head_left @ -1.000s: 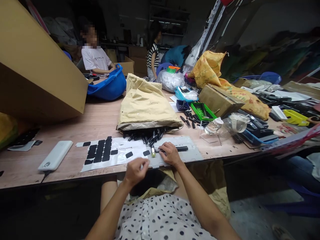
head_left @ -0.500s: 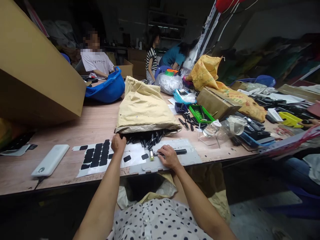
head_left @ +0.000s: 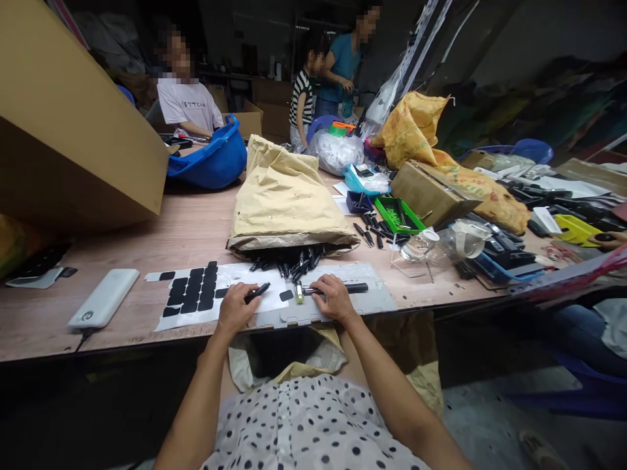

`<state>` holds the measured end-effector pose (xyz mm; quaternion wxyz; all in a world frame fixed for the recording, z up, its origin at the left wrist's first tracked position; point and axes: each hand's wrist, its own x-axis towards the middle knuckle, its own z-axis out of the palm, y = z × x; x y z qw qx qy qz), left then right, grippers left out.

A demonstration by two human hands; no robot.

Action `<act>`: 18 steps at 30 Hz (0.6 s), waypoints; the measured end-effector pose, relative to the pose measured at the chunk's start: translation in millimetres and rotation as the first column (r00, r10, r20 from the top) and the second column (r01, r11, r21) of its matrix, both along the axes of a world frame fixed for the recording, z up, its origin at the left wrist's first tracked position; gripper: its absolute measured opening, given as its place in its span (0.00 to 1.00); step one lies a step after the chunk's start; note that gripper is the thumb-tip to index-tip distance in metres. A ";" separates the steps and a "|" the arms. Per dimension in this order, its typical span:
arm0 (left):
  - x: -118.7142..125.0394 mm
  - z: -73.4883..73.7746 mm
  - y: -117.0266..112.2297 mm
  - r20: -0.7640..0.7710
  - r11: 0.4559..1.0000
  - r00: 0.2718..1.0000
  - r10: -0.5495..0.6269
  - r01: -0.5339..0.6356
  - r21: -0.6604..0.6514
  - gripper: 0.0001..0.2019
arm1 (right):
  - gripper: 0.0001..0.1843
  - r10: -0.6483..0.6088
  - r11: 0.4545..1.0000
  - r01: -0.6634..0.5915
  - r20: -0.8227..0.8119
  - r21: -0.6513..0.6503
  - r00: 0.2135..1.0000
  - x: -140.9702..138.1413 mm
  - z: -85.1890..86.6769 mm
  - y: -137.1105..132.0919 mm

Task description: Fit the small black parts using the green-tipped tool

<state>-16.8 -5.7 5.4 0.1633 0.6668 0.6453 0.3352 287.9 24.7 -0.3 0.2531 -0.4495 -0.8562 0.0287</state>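
Note:
My left hand is closed in a pinch on a small black pen-shaped piece, its tip pointing up and to the right. Fingers of my right hand are curled round the shaft of a small hammer lying across a grey board. The hammer's yellowish head points left and its black handle points right. Beside my left hand is a white sheet with several black rounded stickers. More black pieces spill from the mouth of a beige sack.
A white power bank and a large cardboard box are to the left. Behind the sack sits a blue basin. A green tray, a clear bottle and a small carton stand to the right. Several people are beyond.
My left hand has come back from the sack's mouth toward me, now with a black pen-shaped piece in it. My right hand stays on the hammer. A person in teal has straightened up.

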 end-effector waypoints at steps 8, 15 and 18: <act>7.8 0.8 10.2 -0.010 0.986 0.991 -0.134 0.132 -0.104 0.09 | 0.08 -0.009 0.999 0.009 -0.001 0.035 1.000 4.0 -2.2 1.9; 9.4 -3.7 11.1 -0.003 0.985 0.990 -0.142 0.141 -0.095 0.07 | 0.13 0.095 0.994 -0.090 -0.089 0.064 0.992 -2.2 4.0 -6.4; 10.4 -3.5 11.4 -0.006 0.986 0.990 -0.139 0.138 -0.092 0.07 | 0.15 0.092 0.995 -0.086 -0.114 0.053 0.989 -22.5 8.5 -19.8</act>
